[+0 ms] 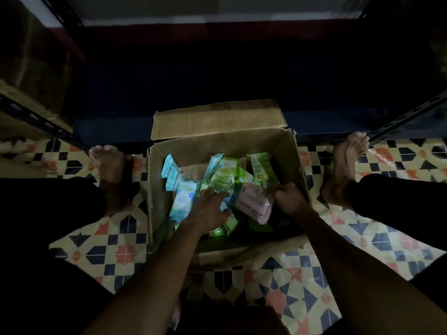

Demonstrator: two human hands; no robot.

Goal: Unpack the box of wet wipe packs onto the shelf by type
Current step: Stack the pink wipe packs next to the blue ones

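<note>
An open cardboard box [289,163] stands on the patterned floor between my feet. Inside lie several wet wipe packs: light blue packs [182,193] at the left, green packs [225,176] in the middle and back right, and a pink pack [252,203] at the front right. My left hand [209,210] is down in the box, fingers spread over the green and blue packs. My right hand [289,198] pinches the right edge of the pink pack. Both forearms reach in from below.
A dark shelf bay [217,76] opens just behind the box, framed by slotted metal uprights [408,119]. Cardboard boxes [31,68] sit on the rack at the left. My bare feet [110,165] flank the box on the tiled floor [314,281].
</note>
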